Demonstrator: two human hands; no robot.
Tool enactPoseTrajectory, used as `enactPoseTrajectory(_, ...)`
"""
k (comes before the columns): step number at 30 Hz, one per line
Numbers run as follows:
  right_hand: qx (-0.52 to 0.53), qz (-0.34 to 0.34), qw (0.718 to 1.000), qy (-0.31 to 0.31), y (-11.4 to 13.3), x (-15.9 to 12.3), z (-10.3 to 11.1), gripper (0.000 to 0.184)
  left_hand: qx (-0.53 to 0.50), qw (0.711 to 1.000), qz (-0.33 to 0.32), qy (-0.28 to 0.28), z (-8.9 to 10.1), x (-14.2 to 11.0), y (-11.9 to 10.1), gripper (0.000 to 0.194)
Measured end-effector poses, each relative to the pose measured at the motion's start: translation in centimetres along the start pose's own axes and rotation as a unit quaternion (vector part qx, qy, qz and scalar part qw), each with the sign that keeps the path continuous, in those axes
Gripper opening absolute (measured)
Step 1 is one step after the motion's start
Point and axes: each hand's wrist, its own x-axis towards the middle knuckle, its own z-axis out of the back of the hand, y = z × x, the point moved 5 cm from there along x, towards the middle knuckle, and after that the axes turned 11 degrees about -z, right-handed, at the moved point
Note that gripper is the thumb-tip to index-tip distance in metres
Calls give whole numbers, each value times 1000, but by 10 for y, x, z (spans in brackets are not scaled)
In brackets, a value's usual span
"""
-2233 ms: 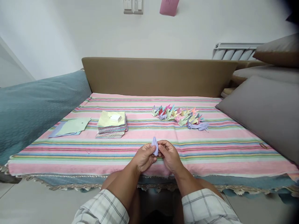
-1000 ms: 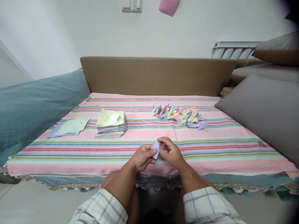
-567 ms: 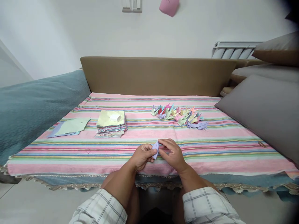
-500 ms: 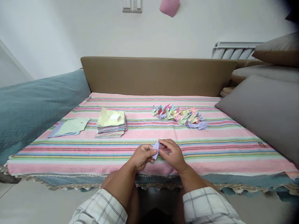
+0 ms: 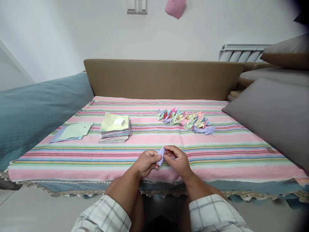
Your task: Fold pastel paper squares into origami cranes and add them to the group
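Observation:
A small lilac folded paper (image 5: 161, 157), narrow and pointed, is held up between my two hands above the front of the striped cloth. My left hand (image 5: 147, 162) pinches its lower left side, thumb on the face toward me. With bent fingers, my right hand (image 5: 178, 160) grips the right edge and upper tip. Beyond them on the right lies a group of folded paper cranes (image 5: 185, 119) in several colours. To the left stands a stack of square paper sheets (image 5: 114, 135), topped by a yellow sheet and a small white block (image 5: 119, 122).
Loose green and lilac sheets (image 5: 73, 131) lie at the far left. The striped cloth (image 5: 145, 138) covers the seat, with a brown backrest (image 5: 164, 79) behind. A teal armrest (image 5: 48, 103) bounds the left, grey cushions (image 5: 272, 112) the right. A small brown item (image 5: 270, 150) lies near the cushion.
My right fingers have shifted slightly along the lilac paper's right edge. Both hands keep nearly the same place; everything else rests as before.

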Motion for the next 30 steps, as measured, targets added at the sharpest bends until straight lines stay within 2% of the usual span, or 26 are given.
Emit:
enactPoseTrajectory(2, 42, -35, 998, 23, -5, 1, -2, 23, 7, 1000, 5, 4, -1, -1, -1, 38)
enactPoseTrajectory(6, 128, -82, 981, 118, -8, 3, -7, 22, 27, 999, 25, 26, -4, -2, -2, 38)
enactPoseTrajectory(10, 111, -76, 978, 162, -9, 5, -6, 19, 42, 998, 36, 38, -4, -3, -1, 38)
enactPoseTrajectory(14, 58, -45, 985, 154, -8, 6, -3, 15, 49, 997, 42, 35, -3, -2, 0, 38)
enactPoseTrajectory(18, 45, -40, 987, 151, -5, 6, -2, 11, 46, 997, 41, 35, -3, -2, 0, 38)
enactPoseTrajectory(23, 12, -2, 990, 141, 6, 6, -1, 6, 51, 998, 29, 24, -3, -2, 0, 40)
enactPoseTrajectory(30, -87, 65, 994, 20, 11, 5, 3, 5, 37, 999, -27, -5, -4, 1, -2, 40)
